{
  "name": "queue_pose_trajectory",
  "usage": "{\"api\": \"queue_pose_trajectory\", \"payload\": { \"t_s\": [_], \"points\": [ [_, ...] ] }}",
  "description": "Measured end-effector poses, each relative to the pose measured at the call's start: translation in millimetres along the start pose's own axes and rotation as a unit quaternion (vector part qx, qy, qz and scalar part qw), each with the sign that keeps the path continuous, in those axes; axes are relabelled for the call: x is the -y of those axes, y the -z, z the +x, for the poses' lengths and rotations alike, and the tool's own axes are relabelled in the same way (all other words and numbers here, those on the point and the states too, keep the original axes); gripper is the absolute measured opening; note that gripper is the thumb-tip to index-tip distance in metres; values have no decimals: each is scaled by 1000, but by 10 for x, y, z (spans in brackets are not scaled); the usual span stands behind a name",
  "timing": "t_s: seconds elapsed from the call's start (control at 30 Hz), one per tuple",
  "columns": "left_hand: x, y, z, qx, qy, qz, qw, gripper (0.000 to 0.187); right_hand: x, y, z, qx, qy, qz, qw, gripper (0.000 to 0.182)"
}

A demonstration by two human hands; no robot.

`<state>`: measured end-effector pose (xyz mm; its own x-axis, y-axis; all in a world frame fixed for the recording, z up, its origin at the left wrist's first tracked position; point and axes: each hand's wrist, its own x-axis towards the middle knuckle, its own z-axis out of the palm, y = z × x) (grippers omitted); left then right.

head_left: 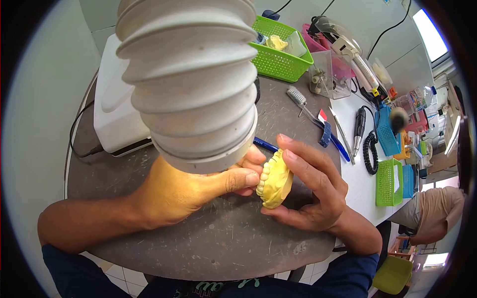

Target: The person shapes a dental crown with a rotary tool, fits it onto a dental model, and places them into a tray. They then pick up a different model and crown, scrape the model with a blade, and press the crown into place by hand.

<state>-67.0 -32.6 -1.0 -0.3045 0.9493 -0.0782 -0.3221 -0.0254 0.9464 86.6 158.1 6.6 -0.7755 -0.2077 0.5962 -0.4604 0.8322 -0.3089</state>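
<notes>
Yellow plaster dental model (276,185), with a row of pale teeth along one edge, is held above the near part of the dark grey tabletop (198,253), which has a curved edge and is covered in light scratches. The right hand (318,196) holds it in a wide grip, fingertips at its upper end and thumb at its lower end. The left hand (184,191) has its thumb tip against the teeth and its fingers bent close behind; whether they also pinch the model, I cannot tell. A blue pen-like rod (265,144) shows just beside the model's upper end.

A white ribbed hose (194,84) hangs over the left hand, beside a white box-shaped device (117,109). Farther back stand a green perforated basket (283,64) and a clear plastic box (322,74). A wire brush (297,97) lies on the grey surface, near a white counter (365,193) carrying a black handpiece (359,126) with a coiled cord and another green basket (389,184). Beyond, at the right, are a person in a light brown top (439,213) and a green chair seat (392,274).
</notes>
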Motion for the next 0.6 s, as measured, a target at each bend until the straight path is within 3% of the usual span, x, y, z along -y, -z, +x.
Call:
{"api": "queue_pose_trajectory", "payload": {
  "t_s": [0.27, 0.6],
  "points": [
    [-22, 11, -3, 25, -31, 72, 997, 25, -8, 4, -6, 14, 3, 2, 1000, 84],
    [3, -11, -1, -1, -3, -14, 1000, 24, 28, 36, 8, 41, -53, 40, 997, 89]
  ]
}}
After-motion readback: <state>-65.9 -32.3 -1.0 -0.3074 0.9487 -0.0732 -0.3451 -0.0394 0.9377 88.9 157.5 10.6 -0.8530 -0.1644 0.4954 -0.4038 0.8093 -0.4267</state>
